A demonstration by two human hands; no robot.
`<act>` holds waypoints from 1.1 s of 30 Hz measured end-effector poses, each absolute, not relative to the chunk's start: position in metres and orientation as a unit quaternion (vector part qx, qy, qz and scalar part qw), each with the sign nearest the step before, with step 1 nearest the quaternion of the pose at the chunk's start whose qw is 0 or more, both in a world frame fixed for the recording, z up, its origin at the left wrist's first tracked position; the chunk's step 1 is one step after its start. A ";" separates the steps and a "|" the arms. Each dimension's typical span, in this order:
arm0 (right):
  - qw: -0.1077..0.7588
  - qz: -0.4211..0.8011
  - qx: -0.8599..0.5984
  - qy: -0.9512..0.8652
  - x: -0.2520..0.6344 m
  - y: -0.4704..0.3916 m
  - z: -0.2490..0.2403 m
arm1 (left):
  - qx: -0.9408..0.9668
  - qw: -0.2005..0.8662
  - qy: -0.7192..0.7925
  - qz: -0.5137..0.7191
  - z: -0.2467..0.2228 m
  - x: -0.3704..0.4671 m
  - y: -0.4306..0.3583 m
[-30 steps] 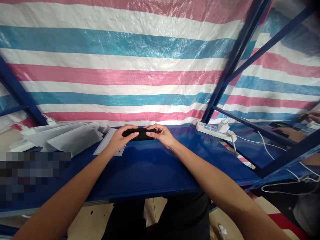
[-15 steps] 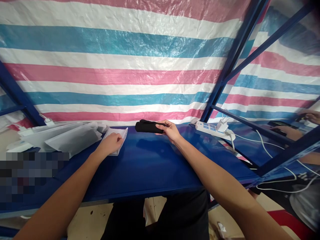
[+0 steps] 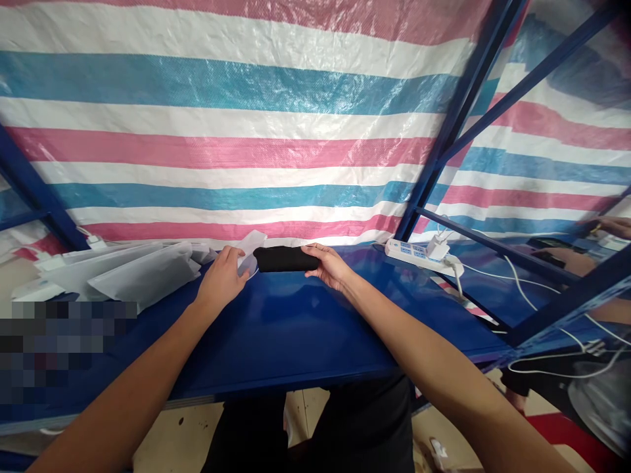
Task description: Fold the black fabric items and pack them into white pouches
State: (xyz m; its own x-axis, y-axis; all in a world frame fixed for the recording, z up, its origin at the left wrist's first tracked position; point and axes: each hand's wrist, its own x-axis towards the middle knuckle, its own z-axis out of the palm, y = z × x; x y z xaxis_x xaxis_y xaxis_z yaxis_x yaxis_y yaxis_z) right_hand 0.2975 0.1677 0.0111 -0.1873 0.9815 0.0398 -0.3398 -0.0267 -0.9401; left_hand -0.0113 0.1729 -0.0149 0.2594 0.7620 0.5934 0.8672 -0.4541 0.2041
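Observation:
My right hand grips the right end of a rolled or folded black cloth bundle, held level just above the blue table. To its left, my left hand is closed on a translucent white plastic bag, pinched between thumb and fingers. The bag's edge stands up and meets the left end of the black bundle. Whether the bundle's tip is inside the bag, I cannot tell.
Several translucent bags lie piled on the left. A white power strip with plugs and cables sits at the right, beside a blue metal post. Another person's hands show at far right. Striped sheeting hangs behind.
My left hand has lifted the bag off the table and turned it toward the bundle. My right hand has brought the black bundle slightly left and down, against the bag.

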 end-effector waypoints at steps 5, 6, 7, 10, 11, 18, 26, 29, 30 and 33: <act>0.500 0.643 -0.374 -0.442 0.288 0.165 0.010 | -0.792 0.095 -0.507 -0.327 -0.007 0.011 0.159; 0.505 0.640 -0.388 -0.430 0.287 0.165 0.010 | -0.791 0.103 -0.504 -0.330 -0.007 0.015 0.157; 0.512 0.635 -0.403 -0.415 0.286 0.166 0.009 | -0.791 0.114 -0.499 -0.334 -0.007 0.019 0.155; 0.543 0.619 -0.426 -0.374 0.283 0.168 0.006 | -0.800 0.159 -0.470 -0.338 -0.007 0.028 0.151; 0.553 0.616 -0.426 -0.365 0.281 0.168 0.004 | -0.806 0.174 -0.456 -0.334 -0.008 0.030 0.151; 0.609 0.614 -0.382 -0.326 0.270 0.166 -0.004 | -0.854 0.210 -0.368 -0.303 -0.008 0.042 0.151; 0.623 0.651 -0.334 -0.277 0.270 0.168 -0.004 | -0.873 0.201 -0.339 -0.286 -0.002 0.042 0.146; 0.642 0.648 -0.309 -0.270 0.274 0.170 0.001 | -0.877 0.197 -0.338 -0.277 -0.001 0.042 0.144; 0.643 0.646 -0.305 -0.275 0.275 0.169 0.002 | -0.878 0.196 -0.338 -0.276 0.000 0.042 0.143; 0.632 0.640 -0.307 -0.310 0.274 0.166 0.004 | -0.881 0.201 -0.329 -0.275 0.001 0.043 0.143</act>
State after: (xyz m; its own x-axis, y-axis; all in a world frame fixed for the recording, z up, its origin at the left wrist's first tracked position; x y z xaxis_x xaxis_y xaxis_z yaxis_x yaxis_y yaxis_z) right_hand 0.2742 0.1657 0.0042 -0.0120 0.9999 -0.0018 -0.6194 -0.0088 -0.7851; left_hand 0.0427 0.1433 0.0006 0.6321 0.4694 0.6166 0.6903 -0.7025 -0.1729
